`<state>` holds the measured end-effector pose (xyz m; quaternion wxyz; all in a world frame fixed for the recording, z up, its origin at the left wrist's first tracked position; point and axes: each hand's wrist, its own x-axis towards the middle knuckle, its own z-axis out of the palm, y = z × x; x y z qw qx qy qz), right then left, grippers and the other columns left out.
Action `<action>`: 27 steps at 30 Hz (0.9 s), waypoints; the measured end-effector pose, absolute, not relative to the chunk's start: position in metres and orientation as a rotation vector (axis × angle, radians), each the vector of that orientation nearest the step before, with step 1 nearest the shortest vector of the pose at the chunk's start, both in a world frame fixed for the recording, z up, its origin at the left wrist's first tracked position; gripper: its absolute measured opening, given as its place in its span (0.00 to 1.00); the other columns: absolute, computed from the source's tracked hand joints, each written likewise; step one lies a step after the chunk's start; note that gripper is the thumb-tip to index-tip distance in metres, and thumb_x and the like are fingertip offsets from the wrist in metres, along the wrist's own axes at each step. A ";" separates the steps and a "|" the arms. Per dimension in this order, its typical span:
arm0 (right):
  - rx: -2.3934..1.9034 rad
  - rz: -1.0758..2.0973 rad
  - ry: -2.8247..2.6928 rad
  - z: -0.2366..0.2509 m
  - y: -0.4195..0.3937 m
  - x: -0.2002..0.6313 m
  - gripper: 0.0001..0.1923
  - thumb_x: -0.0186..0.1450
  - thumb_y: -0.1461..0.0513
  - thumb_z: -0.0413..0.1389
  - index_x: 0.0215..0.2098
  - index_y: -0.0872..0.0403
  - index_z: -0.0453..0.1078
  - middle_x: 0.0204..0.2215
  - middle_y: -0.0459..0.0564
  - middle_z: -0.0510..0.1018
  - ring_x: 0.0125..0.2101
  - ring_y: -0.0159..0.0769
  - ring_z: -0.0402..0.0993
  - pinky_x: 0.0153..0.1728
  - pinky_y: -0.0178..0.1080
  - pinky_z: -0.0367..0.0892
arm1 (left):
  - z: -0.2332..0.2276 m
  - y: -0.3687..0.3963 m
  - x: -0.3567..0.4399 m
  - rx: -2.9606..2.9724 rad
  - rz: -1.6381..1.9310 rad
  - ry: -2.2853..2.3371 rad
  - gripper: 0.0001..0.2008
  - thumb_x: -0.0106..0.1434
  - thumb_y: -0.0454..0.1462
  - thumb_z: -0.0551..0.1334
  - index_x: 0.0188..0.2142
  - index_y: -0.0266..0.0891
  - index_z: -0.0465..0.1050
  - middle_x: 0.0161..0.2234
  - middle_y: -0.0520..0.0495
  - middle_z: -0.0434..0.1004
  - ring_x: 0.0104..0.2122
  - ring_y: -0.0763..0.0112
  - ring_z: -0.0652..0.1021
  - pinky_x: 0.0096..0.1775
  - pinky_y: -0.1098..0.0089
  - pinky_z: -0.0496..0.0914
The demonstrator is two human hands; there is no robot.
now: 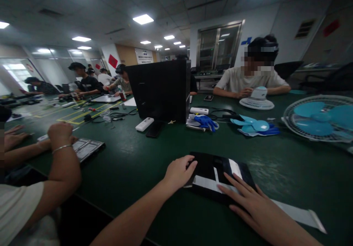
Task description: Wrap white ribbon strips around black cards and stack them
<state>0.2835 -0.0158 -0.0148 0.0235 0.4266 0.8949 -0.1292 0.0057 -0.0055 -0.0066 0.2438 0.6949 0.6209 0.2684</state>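
A flat black device [205,165] lies on the green table in front of me, with a white ribbon cable [296,213] running out from it to the right. My left hand [179,172] is closed at its left edge, thumb and curled fingers against the black surface. What lies under those fingertips is partly hidden. My right hand [248,200] rests on the device with its fingers stretched out and apart, over a pale strip [204,182] on its face. A shiny band [235,168] crosses the device's right part.
Beyond stands a black computer case [160,91], with a white handset-like box [144,124] and a dark phone [154,129] before it. Blue gloves [206,123], fan blades [252,124] and a fan [321,117] lie rightward. Co-workers sit around; one's arm [62,157] is at left.
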 end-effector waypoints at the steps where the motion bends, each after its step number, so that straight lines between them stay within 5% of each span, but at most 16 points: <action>1: 1.318 -0.393 2.767 -0.017 -0.015 0.284 0.27 0.68 0.43 0.42 0.65 0.32 0.51 0.67 0.41 0.42 0.64 0.58 0.38 0.55 0.71 0.46 | -0.007 -0.005 0.006 1.892 0.750 1.697 0.25 0.68 0.51 0.48 0.56 0.44 0.68 0.52 0.45 0.74 0.49 0.58 0.75 0.48 0.58 0.69; 11: 1.300 -0.340 2.798 -0.026 -0.009 0.289 0.27 0.68 0.43 0.42 0.64 0.30 0.51 0.66 0.40 0.43 0.63 0.58 0.41 0.53 0.71 0.50 | -0.010 -0.006 0.006 1.878 0.826 1.410 0.26 0.68 0.51 0.50 0.60 0.43 0.63 0.61 0.43 0.62 0.59 0.58 0.65 0.57 0.56 0.62; 27: 1.308 -0.422 2.807 -0.026 -0.011 0.290 0.27 0.69 0.44 0.41 0.65 0.31 0.47 0.67 0.40 0.41 0.64 0.56 0.37 0.56 0.71 0.45 | -0.018 0.001 0.007 1.738 0.984 1.361 0.20 0.67 0.45 0.53 0.54 0.41 0.69 0.56 0.42 0.67 0.55 0.62 0.70 0.51 0.62 0.70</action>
